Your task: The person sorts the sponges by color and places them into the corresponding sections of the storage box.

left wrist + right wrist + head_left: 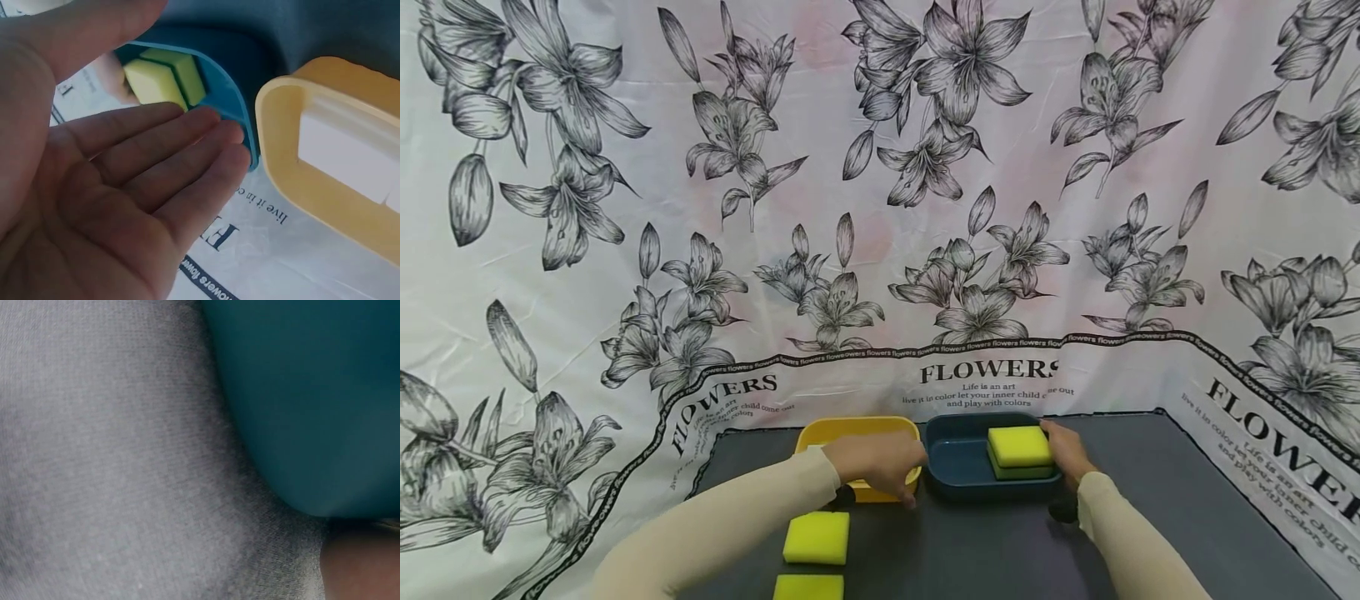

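Note:
My left hand (880,462) is over the front right part of a yellow container (805,433), palm showing and fingers extended in the left wrist view, nothing held. White blocks (350,147) lie inside that container. Beside it on the right stands a dark blue container (951,479). Two yellow sponges (1021,446) rest in its right end, one against the other. At that end my right hand (1071,454) grips the blue container's side, its fingertips close to the sponges. Only a sleeve, the container's wall and a bit of hand appear in the right wrist view.
Two more yellow sponges, one farther back (816,537) and one nearer (808,587), lie on the dark table (970,550) before the yellow container. A white flower-printed cloth (850,383) hangs behind and at both sides.

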A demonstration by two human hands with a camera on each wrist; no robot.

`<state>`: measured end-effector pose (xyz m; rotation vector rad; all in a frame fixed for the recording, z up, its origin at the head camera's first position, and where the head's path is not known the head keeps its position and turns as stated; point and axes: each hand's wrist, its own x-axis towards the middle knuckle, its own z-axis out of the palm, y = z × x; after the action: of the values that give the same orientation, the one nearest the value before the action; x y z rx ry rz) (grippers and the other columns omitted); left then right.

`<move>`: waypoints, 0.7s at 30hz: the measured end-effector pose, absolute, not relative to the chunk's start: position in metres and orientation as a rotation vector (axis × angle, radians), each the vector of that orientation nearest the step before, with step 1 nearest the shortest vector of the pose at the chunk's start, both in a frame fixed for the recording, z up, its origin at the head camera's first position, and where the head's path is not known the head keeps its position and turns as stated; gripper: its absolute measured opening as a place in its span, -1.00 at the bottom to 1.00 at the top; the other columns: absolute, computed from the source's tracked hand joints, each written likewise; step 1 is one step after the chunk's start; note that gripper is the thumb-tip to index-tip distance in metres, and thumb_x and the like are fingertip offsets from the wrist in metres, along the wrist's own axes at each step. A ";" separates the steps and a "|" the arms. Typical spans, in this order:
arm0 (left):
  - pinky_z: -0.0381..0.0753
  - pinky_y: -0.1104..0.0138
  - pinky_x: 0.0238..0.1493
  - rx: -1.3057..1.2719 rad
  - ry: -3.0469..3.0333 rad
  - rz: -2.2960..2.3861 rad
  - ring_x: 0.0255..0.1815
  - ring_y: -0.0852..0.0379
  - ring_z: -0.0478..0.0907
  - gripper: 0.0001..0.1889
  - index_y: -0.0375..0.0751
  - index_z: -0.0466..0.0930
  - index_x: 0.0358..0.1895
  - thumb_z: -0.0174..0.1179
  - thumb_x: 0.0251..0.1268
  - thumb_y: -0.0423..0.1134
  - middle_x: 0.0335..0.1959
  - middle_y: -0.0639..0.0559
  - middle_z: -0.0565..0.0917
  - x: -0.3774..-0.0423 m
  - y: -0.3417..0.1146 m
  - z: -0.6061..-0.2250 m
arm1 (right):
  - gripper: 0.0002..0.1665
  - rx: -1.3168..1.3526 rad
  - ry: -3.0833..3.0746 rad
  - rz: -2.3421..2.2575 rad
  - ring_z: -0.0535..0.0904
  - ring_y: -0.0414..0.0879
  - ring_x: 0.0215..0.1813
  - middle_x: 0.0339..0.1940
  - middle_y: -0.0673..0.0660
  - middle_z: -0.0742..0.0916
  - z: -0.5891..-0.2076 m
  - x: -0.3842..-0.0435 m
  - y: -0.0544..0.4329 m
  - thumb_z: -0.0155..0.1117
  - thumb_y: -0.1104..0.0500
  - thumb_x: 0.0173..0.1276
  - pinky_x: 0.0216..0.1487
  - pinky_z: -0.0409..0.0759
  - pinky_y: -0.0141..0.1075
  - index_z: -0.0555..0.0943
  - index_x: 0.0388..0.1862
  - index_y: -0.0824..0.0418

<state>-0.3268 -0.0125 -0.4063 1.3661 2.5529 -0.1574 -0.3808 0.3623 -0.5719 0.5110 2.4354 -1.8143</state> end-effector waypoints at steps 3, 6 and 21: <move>0.45 0.47 -0.37 1.366 2.516 -0.169 -0.45 0.27 0.43 -0.64 -0.11 0.79 -0.10 0.66 0.24 0.02 -0.43 0.19 0.57 -0.324 -0.023 -0.405 | 0.01 0.523 2.437 -1.808 0.24 0.33 0.56 0.77 0.53 0.08 -0.572 -0.381 0.363 -0.32 -0.28 0.77 0.65 0.21 0.30 -0.06 0.79 0.46; 0.53 0.47 -0.30 1.312 2.483 -0.185 -0.40 0.30 0.48 -0.66 -0.10 0.81 -0.12 0.66 0.23 0.02 -0.37 0.20 0.65 -0.322 -0.035 -0.401 | 0.02 0.523 2.439 -1.807 0.24 0.33 0.57 0.77 0.54 0.08 -0.572 -0.382 0.363 -0.32 -0.28 0.77 0.65 0.21 0.30 -0.07 0.79 0.48; 0.16 0.37 -0.55 0.980 2.353 -0.344 -0.65 0.28 0.16 -0.50 -0.01 0.51 -0.65 0.66 0.24 -0.01 -0.68 0.22 0.24 -0.316 -0.095 -0.407 | 0.00 0.565 2.434 -1.801 0.27 0.31 0.54 0.76 0.52 0.13 -0.570 -0.381 0.360 -0.32 -0.28 0.76 0.64 0.23 0.28 -0.02 0.79 0.46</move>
<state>-0.3156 -0.0945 -0.4068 0.9799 2.3535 -0.3443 -0.3807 0.3598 -0.5703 0.5652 2.4344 -1.8010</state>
